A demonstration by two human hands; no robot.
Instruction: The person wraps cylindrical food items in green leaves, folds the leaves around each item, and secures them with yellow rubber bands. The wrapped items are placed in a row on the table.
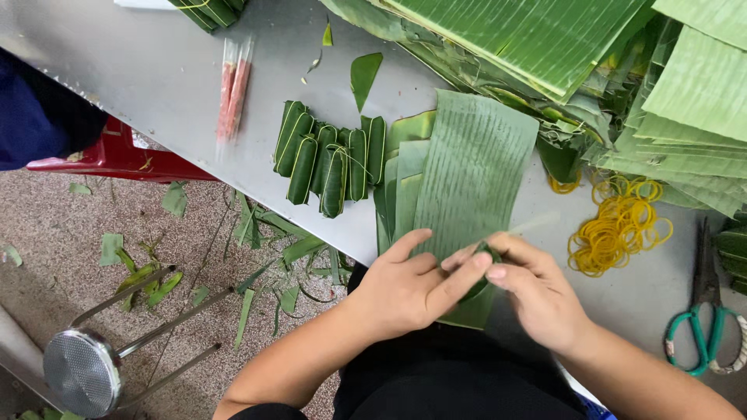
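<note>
My left hand (412,288) and my right hand (533,292) meet at the table's near edge, both closed around a small dark green leaf-wrapped roll (477,281) that is mostly hidden by the fingers. The roll sits on the near end of a long pale green banana leaf strip (471,175), which lies on top of a few other cut strips (401,183). To the left lie several finished green leaf-wrapped rolls (331,159) side by side.
A pile of yellow rubber bands (618,225) lies right of the strip, and green-handled scissors (704,319) beyond it. Stacked banana leaves (591,47) fill the far right. A thin packet of red sticks (233,89) lies far left. Below are a metal stool (85,369), a red stool (117,155) and leaf scraps.
</note>
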